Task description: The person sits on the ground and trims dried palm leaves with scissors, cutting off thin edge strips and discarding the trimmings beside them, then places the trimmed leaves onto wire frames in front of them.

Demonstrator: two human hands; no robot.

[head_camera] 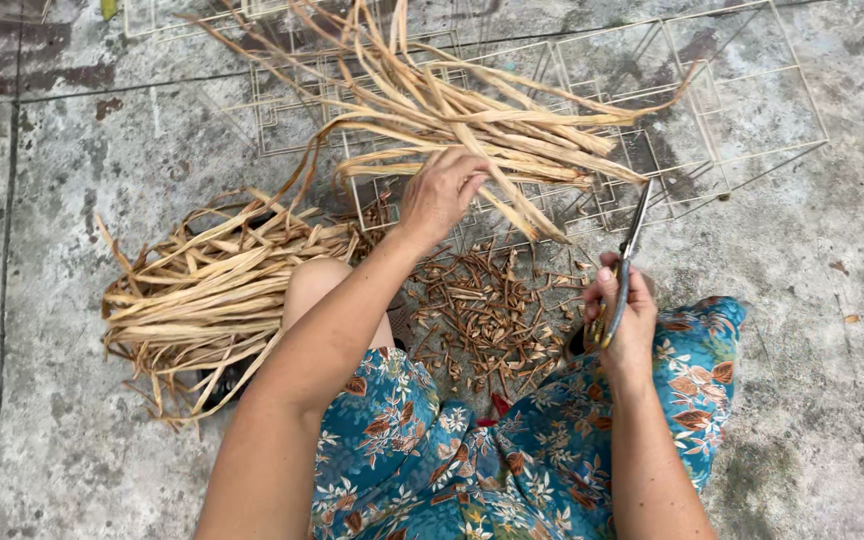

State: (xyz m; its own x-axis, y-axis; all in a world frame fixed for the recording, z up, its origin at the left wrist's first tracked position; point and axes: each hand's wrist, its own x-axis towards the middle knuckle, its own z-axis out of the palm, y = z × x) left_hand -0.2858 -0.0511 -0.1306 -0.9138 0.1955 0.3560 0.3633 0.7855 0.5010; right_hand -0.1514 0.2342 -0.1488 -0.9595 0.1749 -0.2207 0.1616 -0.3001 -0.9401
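The loose bundle of long, pale dried leaf strips (472, 125) lies over thin wire frames (742, 110) on the concrete floor (72, 170). The left hand (439, 195) curls over its strips — seemingly gripping some. The right hand (624, 315) is closed around metal scissors (627, 265), beside brown trimmings (482, 315).

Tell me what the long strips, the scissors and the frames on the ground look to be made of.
Long strips: dried plant leaf, likely; tan, matte, fibrous, curling at the ends.
Scissors, in the right hand: metal blades, grey with a dull sheen; handles mostly hidden.
Frames: thin wire or rod, pale coated finish, bent into open rectangles; the material is uncertain.
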